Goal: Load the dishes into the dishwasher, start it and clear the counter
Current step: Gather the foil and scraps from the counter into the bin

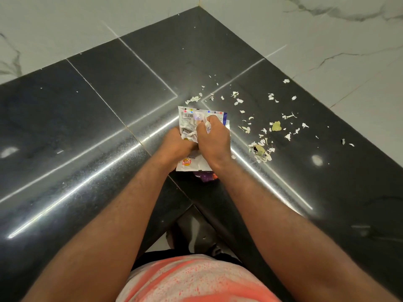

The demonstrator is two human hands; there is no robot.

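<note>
Head view, looking down at an inside corner of a polished black granite counter (pixel 87 118) backed by marble-patterned wall tiles (pixel 327 40). We see neither dishes nor a dishwasher, so we judge the work to be at the counter-clearing stage.

Both forearms reach to the corner seam. The left hand (pixel 176 142) grips a white Lay's packet (pixel 188 118) from below, fingers curled under it and mostly hidden. The right hand (pixel 214 138) has its fingers closed tightly round a crumpled white wad (pixel 204 127) pressed against the packet's face. A purple wrapper (pixel 206 176) shows beneath the wrists, near the counter's front edge.

Pale peel scraps (pixel 261 149) lie loose to the right of the hands, spread towards the wall, with two greenish leaf pieces (pixel 276 126) among them.

Risks, as we judge them: the scraps are light and dry, so a brisk sweep or the rustle of foil could scatter them wider or over the front edge onto the floor. The slick packet could slide out of the left hand. The purple wrapper, pinned only loosely, could drop off the edge.

Containers: only the packet might serve as one. We cannot tell whether its mouth is open or what it holds.
</note>
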